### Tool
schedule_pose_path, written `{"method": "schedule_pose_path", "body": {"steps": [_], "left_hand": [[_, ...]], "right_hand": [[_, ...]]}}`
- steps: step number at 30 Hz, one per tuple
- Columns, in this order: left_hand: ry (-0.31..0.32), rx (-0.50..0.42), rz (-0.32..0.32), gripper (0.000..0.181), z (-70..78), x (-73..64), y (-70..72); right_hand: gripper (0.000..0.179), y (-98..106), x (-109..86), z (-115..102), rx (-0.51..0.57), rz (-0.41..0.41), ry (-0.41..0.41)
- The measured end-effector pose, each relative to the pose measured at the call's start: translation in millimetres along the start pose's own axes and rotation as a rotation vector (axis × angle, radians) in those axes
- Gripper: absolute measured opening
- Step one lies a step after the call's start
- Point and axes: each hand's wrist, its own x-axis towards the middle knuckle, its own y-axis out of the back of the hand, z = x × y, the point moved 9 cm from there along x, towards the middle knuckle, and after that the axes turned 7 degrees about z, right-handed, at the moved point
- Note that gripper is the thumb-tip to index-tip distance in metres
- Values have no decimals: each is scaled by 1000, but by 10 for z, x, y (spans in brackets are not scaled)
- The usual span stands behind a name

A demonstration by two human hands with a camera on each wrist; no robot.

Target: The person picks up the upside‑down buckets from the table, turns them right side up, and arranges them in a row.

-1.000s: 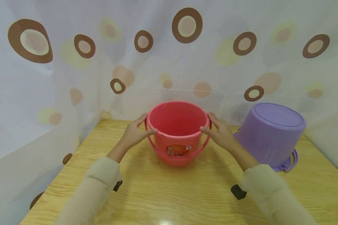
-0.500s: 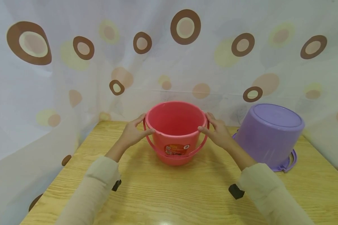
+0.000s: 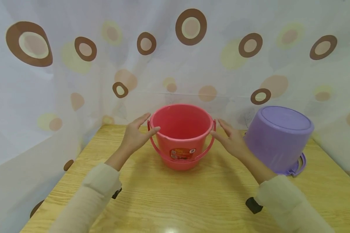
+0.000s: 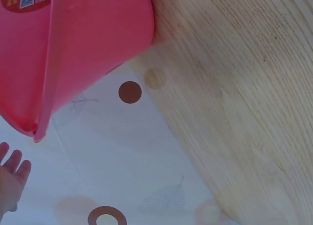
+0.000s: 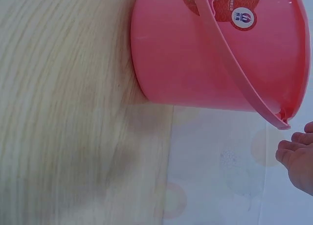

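Observation:
A pink-red bucket (image 3: pixel 182 149) stands upright on the wooden table (image 3: pixel 175 200), its mouth facing up. Its handle (image 3: pixel 157 149) hangs down across the front, over a red label (image 3: pixel 183 153). My left hand (image 3: pixel 134 136) is beside the left rim with fingers straight and thumb spread towards the bucket. On the other side, my right hand (image 3: pixel 233 141) has its fingers extended near the right rim. Both wrist views show a gap between the bucket and the fingers of the left hand (image 4: pixel 12 178) and right hand (image 5: pixel 299 156). Neither hand holds anything.
To the right, a purple bucket (image 3: pixel 280 142) sits upside down, its handle (image 3: pixel 301 166) lying on the table. A curtain with brown circles (image 3: pixel 175 64) closes off the back and sides. A black strap (image 3: pixel 253 205) shows at the right sleeve.
Both hands have let go of the pink-red bucket's rim and moved slightly outwards, the left to the left and the right to the right. The bucket stays in place.

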Motion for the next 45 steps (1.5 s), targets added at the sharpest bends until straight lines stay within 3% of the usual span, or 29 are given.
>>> {"method": "schedule_pose_path", "body": {"steps": [7,11,17,20,29,34,40,45], "left_hand": [[-123,109,-31,64,248,-49,-67],[-155,198,-54,60,348,-90,-134],[-246,353,-35,58,519,-156,-202],[-290,411,-30,59,609,-190,-243],[-346,409,-82,61,896,-319,-370],[-390,358,-99,60,1065,-390,-421],[-425,291,-170,64,1233,-493,-532],[-486,342,-202,65,1399,-572,-654]], "right_hand": [[59,80,-157,43,14,41,24],[58,140,-270,55,-70,38,48],[63,235,-454,12,-206,57,158],[65,288,-530,26,-243,65,171],[66,495,-774,103,-302,58,142],[69,598,-885,165,-284,35,131],[74,729,-1013,236,-279,29,108],[81,845,-1112,320,-286,31,48]]}}
